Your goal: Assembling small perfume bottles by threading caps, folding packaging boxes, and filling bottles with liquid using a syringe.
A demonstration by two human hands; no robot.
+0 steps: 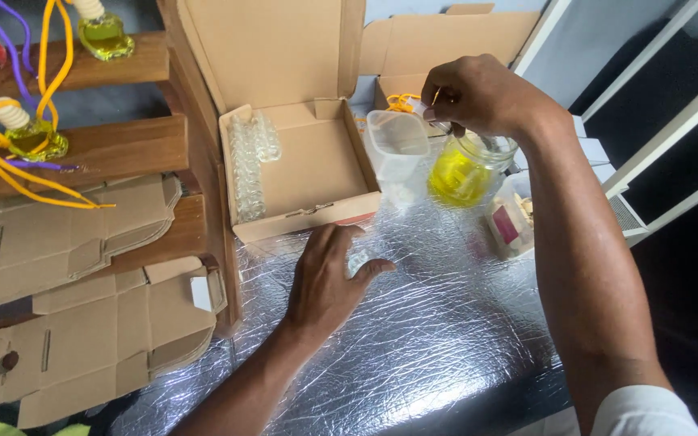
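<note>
- The left hand (326, 278) lies palm down, low and near the middle of the view, its fingers loosely curled and the thumb spread out to the right.
- The left forearm runs back from it toward the lower left, bare.
- The right hand (478, 93) is raised higher and farther out, knuckles up, fingers pinched together.
- The right forearm stretches long down the right side, bare to a white sleeve at the bottom edge.
</note>
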